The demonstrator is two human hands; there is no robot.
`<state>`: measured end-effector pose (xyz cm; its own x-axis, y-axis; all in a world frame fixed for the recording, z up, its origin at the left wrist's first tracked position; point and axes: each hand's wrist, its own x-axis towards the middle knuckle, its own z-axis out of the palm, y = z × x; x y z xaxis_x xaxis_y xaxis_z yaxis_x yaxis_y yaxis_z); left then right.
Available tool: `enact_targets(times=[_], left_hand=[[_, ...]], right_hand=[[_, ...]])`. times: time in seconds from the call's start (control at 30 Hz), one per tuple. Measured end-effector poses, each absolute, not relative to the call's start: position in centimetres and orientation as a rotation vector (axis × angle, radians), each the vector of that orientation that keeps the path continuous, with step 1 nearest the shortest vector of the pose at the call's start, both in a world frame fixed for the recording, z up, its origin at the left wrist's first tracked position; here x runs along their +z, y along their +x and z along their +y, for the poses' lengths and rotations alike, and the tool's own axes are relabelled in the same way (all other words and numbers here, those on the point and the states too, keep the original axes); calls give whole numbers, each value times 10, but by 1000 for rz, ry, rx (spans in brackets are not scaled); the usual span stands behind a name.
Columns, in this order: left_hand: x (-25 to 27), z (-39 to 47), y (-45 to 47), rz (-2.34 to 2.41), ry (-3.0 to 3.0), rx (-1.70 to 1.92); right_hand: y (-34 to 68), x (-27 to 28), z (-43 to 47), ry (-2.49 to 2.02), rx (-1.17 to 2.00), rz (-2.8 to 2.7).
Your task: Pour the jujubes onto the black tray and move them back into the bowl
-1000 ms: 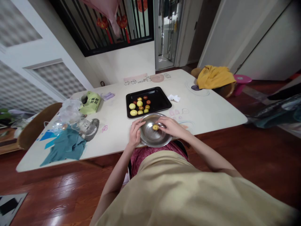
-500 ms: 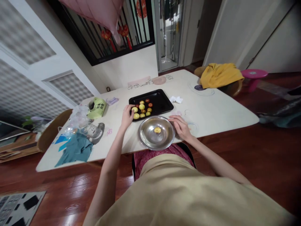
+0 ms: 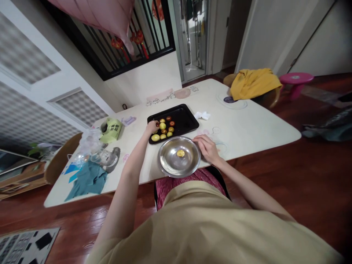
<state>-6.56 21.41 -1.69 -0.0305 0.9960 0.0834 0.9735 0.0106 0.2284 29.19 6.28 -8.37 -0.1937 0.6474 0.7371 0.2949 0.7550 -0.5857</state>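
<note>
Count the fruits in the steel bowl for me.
1. A yellow fruit lies near the middle of the steel bowl, whose inside is in plain view, so none seems hidden there. Other fruits sit in the black baking tray.

On the green pack (image 3: 112,131) at the left of the frame I can see dark Chinese characters in two short lines; the lower one looks to me like 如意, the upper is too blurred to read surely. The round red ornament (image 3: 157,10) at the upper centre carries markings I can't make out.
</note>
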Motion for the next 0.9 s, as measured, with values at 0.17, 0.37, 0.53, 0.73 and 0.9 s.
enact_targets(times=[0.17,0.37,0.53,0.73,0.9], left_hand=[[-22,207,-59,2149,2129,469],[-5,186,-55,2115,2161,730],[8,142,-47,1788,2178,1181],[8,53,-12,1501,2172,1335],[1,8,10,1396,2306,1124]], right_hand=[[292,-84,63,-746,382,-1795],[292,-83,64,-747,376,-1804],[293,-83,64,-743,367,-1809],[294,-83,64,-746,377,-1826],[294,-81,62,-758,399,-1836]])
